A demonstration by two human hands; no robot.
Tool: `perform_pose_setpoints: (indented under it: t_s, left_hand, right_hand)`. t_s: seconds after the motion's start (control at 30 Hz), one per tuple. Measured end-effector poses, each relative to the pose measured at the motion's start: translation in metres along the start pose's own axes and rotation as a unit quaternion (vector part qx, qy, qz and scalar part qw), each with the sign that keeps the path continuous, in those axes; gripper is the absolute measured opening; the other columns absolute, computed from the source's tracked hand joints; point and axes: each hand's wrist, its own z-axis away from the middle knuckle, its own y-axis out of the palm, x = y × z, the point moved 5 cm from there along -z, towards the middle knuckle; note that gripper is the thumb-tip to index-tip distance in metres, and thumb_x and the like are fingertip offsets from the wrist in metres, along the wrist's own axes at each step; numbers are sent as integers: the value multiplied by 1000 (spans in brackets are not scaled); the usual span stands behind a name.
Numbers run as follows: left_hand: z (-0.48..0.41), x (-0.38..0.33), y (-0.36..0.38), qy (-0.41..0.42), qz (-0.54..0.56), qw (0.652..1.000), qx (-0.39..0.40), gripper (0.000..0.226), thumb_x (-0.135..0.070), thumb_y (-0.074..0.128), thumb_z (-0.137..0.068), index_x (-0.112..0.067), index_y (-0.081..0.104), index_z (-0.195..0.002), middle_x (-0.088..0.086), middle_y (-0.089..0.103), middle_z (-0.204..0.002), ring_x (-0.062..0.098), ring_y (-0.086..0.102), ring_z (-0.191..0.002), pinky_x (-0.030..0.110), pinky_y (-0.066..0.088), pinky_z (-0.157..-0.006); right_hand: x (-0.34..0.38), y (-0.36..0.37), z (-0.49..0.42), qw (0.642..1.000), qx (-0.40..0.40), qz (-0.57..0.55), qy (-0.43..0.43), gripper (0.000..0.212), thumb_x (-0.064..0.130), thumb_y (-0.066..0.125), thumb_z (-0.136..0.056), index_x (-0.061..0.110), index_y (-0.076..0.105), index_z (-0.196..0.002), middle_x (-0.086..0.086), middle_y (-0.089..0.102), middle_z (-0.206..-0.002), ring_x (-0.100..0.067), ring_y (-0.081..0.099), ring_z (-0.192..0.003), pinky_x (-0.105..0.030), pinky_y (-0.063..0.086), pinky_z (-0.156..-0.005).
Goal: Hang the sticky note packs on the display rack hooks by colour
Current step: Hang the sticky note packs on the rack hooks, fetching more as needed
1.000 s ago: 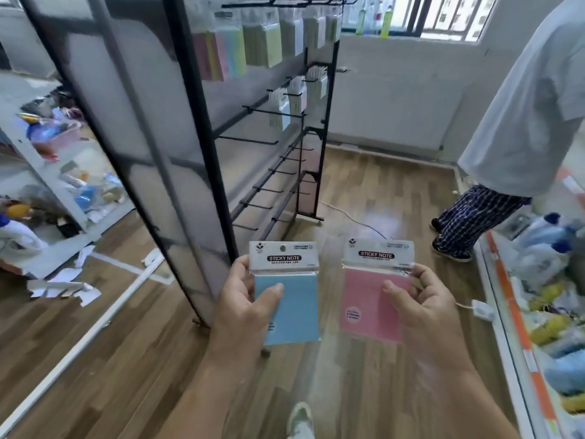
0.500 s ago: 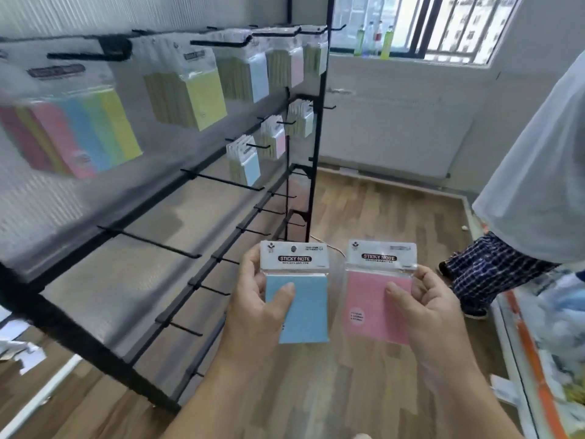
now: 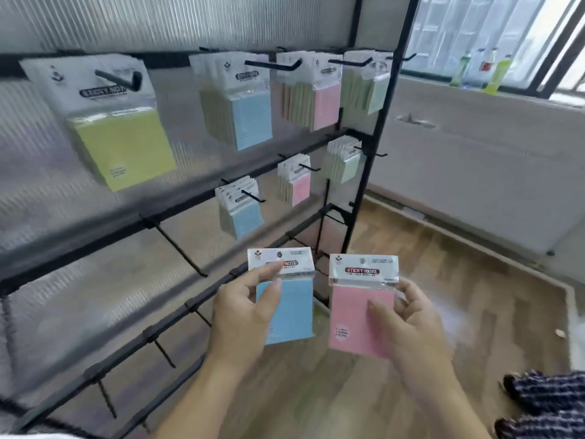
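My left hand (image 3: 242, 315) holds a blue sticky note pack (image 3: 292, 307) upright in front of the black display rack (image 3: 392, 128). My right hand (image 3: 408, 324) holds a pink sticky note pack (image 3: 353, 315) beside it. On the rack's top row hang yellow packs (image 3: 123, 147), blue packs (image 3: 250, 118), pink packs (image 3: 323, 103) and green packs (image 3: 375, 90). The middle row carries smaller blue packs (image 3: 245, 213), pink packs (image 3: 297, 185) and green packs (image 3: 346, 163). Both held packs are below and in front of the middle row.
Bare black hooks (image 3: 180, 245) stick out on the lower rails at left. A window sill with bottles (image 3: 481, 71) is at the upper right. Another person's checked trouser leg (image 3: 544, 400) is at the bottom right on the wooden floor (image 3: 459, 296).
The view has swung closer to the rack, which now fills the left side. Both hands still hold their packs side by side; the other person has mostly left view.
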Motion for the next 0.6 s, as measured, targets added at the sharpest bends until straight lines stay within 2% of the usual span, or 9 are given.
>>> perform_pose_setpoints:
  t_s: [0.07,0.13,0.23,0.3,0.37,0.47,0.5,0.57,0.6]
  left_hand:
    - [-20,3,13,-9,8,999,-30,19,-34,66,-81,-47,74,-92,-17,74,-86,16,68,-74,27,49,-54]
    - [-41,6,24,-8,8,998,-55,20,-38,65,-77,-47,73,-93,-17,74,-87,12,69,-77,26,47,-56]
    - [-73,12,34,2,-4,996,-94,17,-41,66,-78,-49,73,-91,-17,74,-82,4,65,-72,23,42,-54]
    - [-94,17,36,-3,-8,993,-118,17,-32,70,-87,-48,73,-90,-16,74,-82,5,64,-70,20,39,-50]
    - [-112,20,36,-5,-12,989,-144,21,-24,66,-90,-43,75,-89,-14,74,-83,7,64,-69,18,38,-49]
    - [-136,26,35,2,-41,981,-189,20,-22,64,-91,-38,74,-94,-9,74,-84,13,63,-71,17,39,-50]
    - [-140,27,36,2,-48,979,-199,20,-21,63,-91,-37,74,-96,-6,75,-86,17,64,-71,22,43,-50]
    - [-145,29,37,-2,-51,975,-216,21,-17,63,-91,-31,75,-103,-2,74,-92,19,65,-86,47,52,-62]
    - [-147,28,38,-7,-57,973,-222,23,-16,62,-92,-29,74,-106,-7,70,-94,9,58,-95,53,50,-73]
  right_hand:
    - [-3,3,-31,999,31,11,7,30,-5,51,-94,20,59,-109,-5,76,-91,-23,72,-79,-40,58,-64]
    - [-4,7,-64,998,49,27,-2,38,-4,51,-94,29,57,-111,-2,76,-92,-22,73,-80,-41,58,-66]
    - [1,16,-113,996,78,37,-28,59,-4,51,-93,50,46,-118,5,75,-95,-14,72,-80,-32,57,-60]
    - [4,26,-144,993,106,41,-31,70,-5,50,-94,58,39,-122,9,73,-98,-11,71,-81,-27,57,-59]
    - [5,38,-171,990,131,49,-33,69,-5,49,-94,54,40,-129,10,72,-99,-9,70,-80,-26,57,-60]
    - [1,56,-207,983,161,79,-50,57,-7,48,-92,43,54,-119,10,71,-100,-3,64,-70,-19,51,-56]
    - [-3,61,-216,980,172,88,-49,55,-8,48,-91,40,58,-116,10,72,-99,-2,62,-68,-17,49,-56]
    - [-10,72,-231,976,195,91,-41,52,-10,48,-89,33,64,-113,10,73,-94,-1,62,-67,-14,47,-55]
    - [-12,77,-238,973,209,91,-35,51,-10,49,-88,32,65,-111,10,73,-93,-2,63,-68,-14,47,-56]
